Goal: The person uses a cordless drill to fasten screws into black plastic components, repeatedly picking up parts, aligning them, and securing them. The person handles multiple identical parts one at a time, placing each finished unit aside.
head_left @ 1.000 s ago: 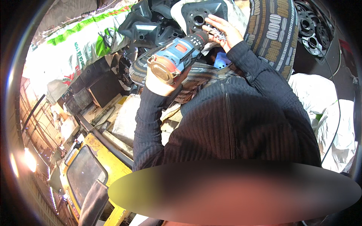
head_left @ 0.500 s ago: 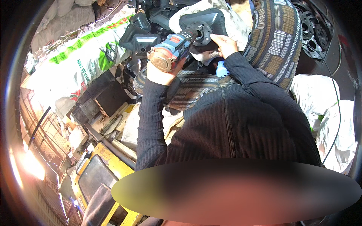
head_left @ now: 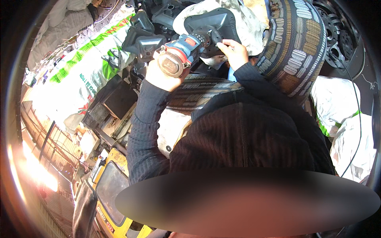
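Note:
My left hand [head_left: 163,77] is wrapped round the grip of a blue and red cordless drill [head_left: 186,44], its battery end toward me. The drill's black chuck points at a dark round flange [head_left: 216,36] with holes, on a dark grey pressed-metal housing [head_left: 218,19]. Whether the tip touches the flange is hidden. At the flange's right edge is my right hand [head_left: 238,56], thumb and forefinger pinched close together; what lies between the fingertips is too small to make out. A pale dirty sack [head_left: 252,28] lies under the housing.
More dark metal housings [head_left: 149,43] lie left of the drill. Patterned cloth [head_left: 291,43] covers a rounded form at right, with metal discs [head_left: 337,35] beyond. White sacks [head_left: 335,97] and a thin cable [head_left: 359,119] are at far right; a yellow machine [head_left: 113,186] is at lower left.
My left hand and the drill have shifted slightly left, and the drill chuck is still at the flange. The right hand stays by the flange edge, its thumb now showing more. The whole view has shifted slightly.

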`<state>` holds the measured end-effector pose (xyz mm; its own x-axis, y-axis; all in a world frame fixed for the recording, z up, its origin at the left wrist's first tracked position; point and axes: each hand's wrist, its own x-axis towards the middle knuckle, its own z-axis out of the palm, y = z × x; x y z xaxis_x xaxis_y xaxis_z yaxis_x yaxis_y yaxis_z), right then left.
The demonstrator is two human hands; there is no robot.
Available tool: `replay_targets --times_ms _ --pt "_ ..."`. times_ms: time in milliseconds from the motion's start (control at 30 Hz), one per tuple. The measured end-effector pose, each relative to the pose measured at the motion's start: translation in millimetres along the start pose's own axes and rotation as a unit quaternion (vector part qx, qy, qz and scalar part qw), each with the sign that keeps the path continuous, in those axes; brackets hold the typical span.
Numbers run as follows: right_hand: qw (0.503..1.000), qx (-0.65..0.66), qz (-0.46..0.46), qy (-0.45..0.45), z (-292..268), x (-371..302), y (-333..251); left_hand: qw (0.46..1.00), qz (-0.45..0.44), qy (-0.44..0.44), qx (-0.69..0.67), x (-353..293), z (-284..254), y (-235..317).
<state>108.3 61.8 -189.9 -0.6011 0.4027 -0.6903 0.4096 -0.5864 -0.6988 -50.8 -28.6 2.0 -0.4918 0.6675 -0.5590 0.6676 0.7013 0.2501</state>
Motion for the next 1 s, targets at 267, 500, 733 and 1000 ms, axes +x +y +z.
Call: replay_targets --times_ms 267,500,733,1000 --pt "0.997 -0.023 -0.065 0.022 2 -4 -14 0.739 -0.179 -0.098 -0.642 19 -3 12" --pt "0.994 -0.089 -0.068 -0.003 -2 -2 -16 0.933 -0.072 -0.116 -0.332 13 14 -14" --pt "0.988 -0.101 -0.115 -0.001 0 11 -4 0.995 -0.015 0.0 -0.1 6 19 -1" --pt "0.995 0.043 -0.076 0.043 -4 24 -22 0.989 0.085 0.119 -0.012 -129 44 -27"
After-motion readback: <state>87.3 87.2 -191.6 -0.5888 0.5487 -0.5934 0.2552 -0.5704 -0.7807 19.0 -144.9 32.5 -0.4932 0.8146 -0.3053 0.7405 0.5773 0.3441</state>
